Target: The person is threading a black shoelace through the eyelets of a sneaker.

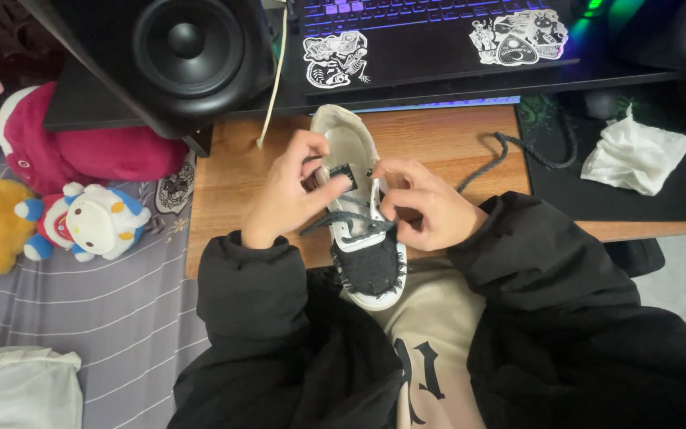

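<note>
- Black-and-white canvas shoe [363,238] lies toe toward me, its toe over my lap and its heel on the wooden desk [438,139]; I take it as my landmark.
- Just over its tongue, my left hand [287,191] is pinched shut on the small black tongue tab, thumb and fingers together.
- On the shoe's other side, my right hand [422,206] has its fingers closed on the dark grey lace [347,221] at the eyelets; I judge lacing is in hand, at the lower rows.
- Next, I judge, the lace end must be fed through an open eyelet while the tongue stays flat.
- Beyond the shoe to the right, the lace's loose length curls across the desk toward the black mouse mat [653,206], where a crumpled white tissue [633,155] rests.
- Left of the shoe, plush toys [81,214] sit on striped bedding.
- Farthest past the heel stand a black speaker [188,48] and a stickered laptop [430,36].
</note>
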